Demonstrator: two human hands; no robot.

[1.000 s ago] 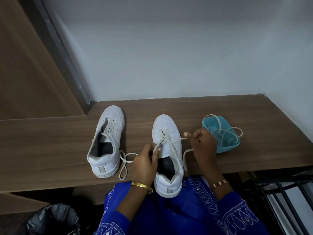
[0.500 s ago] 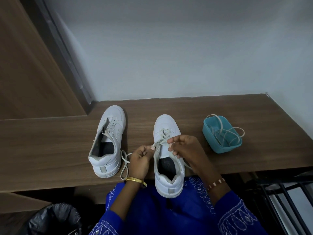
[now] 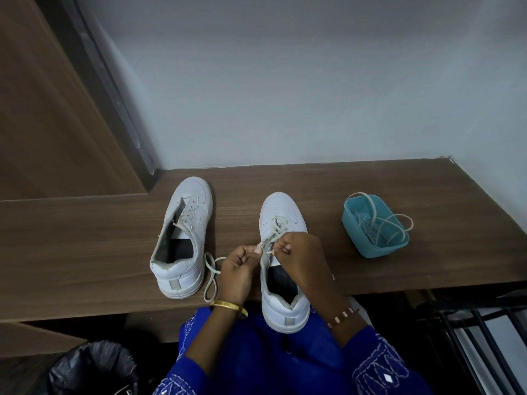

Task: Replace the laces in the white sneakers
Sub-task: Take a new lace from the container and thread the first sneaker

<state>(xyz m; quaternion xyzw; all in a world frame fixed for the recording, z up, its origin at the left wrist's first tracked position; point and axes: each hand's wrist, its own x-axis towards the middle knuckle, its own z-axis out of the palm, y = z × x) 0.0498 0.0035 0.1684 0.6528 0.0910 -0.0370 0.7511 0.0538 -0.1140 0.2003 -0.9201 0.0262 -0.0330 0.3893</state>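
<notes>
Desk (image 3: pixel 370 181): wood, carrying everything listed.
Bin bag (image 3: pixel 91 366): black, sitting below desk edge, my left.
Left sneaker (image 3: pixel 182 238): white, unlaced, lying toe-away on desk.
Right sneaker (image 3: pixel 281 280): white, heel overhanging desk edge twd me; laces crossing near toe.
Tub (image 3: pixel 375 228): teal, on desk right of sneakers, lace (image 3: pixel 382 223) spilling over rim.
My right hand (image 3: pixel 302 255): pinching lace end at an eyelet.
My left hand (image 3: pixel 238 266): fingers curled, pinching tongue/lace opp.
Loose lace (image 3: pixel 211 276): looping btwn the sneakers.
</notes>
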